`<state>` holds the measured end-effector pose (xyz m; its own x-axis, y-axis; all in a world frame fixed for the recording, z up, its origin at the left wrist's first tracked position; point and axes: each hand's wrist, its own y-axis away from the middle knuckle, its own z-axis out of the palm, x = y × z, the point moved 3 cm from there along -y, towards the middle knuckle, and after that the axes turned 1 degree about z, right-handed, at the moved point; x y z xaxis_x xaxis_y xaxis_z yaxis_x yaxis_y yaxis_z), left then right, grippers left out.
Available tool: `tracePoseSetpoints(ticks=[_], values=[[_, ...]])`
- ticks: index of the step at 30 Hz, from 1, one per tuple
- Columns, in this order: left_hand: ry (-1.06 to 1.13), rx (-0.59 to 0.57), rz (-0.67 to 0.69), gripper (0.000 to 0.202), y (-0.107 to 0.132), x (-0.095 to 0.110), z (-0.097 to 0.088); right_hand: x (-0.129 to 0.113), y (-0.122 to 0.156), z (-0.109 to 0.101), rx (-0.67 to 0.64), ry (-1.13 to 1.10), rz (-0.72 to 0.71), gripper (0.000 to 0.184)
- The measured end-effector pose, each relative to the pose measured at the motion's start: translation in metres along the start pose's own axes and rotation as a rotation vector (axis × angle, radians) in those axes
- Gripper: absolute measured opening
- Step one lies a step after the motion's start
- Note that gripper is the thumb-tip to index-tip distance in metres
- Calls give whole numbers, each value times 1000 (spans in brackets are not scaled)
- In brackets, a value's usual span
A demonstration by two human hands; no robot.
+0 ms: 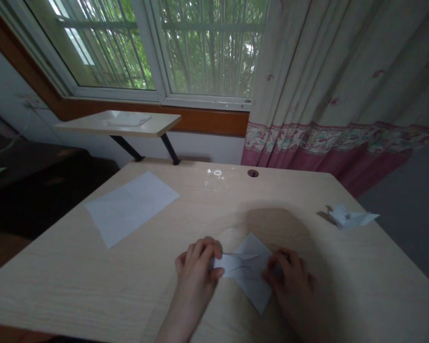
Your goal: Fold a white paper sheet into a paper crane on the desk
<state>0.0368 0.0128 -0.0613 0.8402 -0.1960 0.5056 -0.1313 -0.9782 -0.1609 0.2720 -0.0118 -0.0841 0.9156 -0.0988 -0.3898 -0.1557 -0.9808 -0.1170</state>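
Note:
A partly folded sheet of white paper (255, 281) lies on the wooden desk in front of me, with one diamond-shaped part and a narrower flap pointing left. My left hand (202, 262) pinches the flap's left end between thumb and fingers. At the diamond's right edge, my right hand (289, 276) has its fingers bent and closed on the paper; its fingertips are partly in shadow. Creases run across the flap between both hands.
A flat white sheet (132, 207) lies at the left of the desk (207, 214). A folded paper figure (352, 216) stands near the right edge. Behind are a raised shelf (157, 126) with white paper on it, a round cable hole (253, 173), a window and a curtain (328, 105).

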Motion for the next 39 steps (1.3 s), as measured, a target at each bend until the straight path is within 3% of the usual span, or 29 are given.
tracePoseSetpoints(ticks=[3,7,11,14,19,26,32,39], values=[[151,-38,160,37,2,6,2,-7,5,2,131,72,-70,10],[331,-150,390,64,5,14,3,-21,10,5,246,48,-308,33],[321,-209,451,73,7,17,2,-39,17,5,251,-76,-582,59],[284,-177,474,71,8,18,1,-47,23,7,243,-53,-686,68],[182,-117,505,56,11,20,3,-48,28,14,279,12,-676,66],[157,-40,509,27,9,21,5,-48,30,23,169,113,-606,47],[133,-27,558,28,7,19,6,-49,30,22,162,223,-637,41],[-37,53,633,32,10,19,8,-51,30,16,174,161,-629,40]])
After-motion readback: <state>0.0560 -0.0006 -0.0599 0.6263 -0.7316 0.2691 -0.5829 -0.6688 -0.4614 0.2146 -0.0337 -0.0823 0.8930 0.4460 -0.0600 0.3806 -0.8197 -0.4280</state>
